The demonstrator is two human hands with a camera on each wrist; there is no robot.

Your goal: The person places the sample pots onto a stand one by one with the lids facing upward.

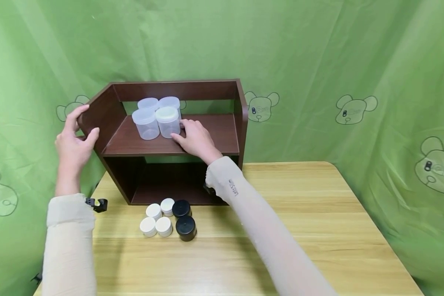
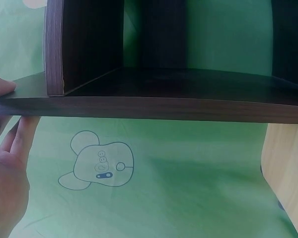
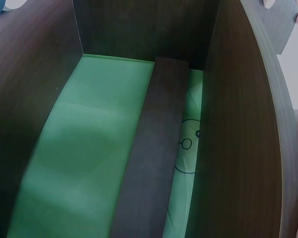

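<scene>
At the rack's (image 1: 222, 135) left panel, the left hand (image 1: 72, 144) clamps the edge, thumb in front and fingers curled behind. On its upper shelf stand four clear jars (image 1: 157, 117), and the right hand (image 1: 196, 137) lies spread beside them, fingertips touching the nearest. Small lidded pots (image 1: 168, 220) cluster on the surface (image 1: 318, 230) below.

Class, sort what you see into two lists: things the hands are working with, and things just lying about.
In use:
- clear jars, right hand touching one
- wooden shelf, left hand holding its side

Lying about:
- white lids
- black lids
- black clip
- table
</scene>
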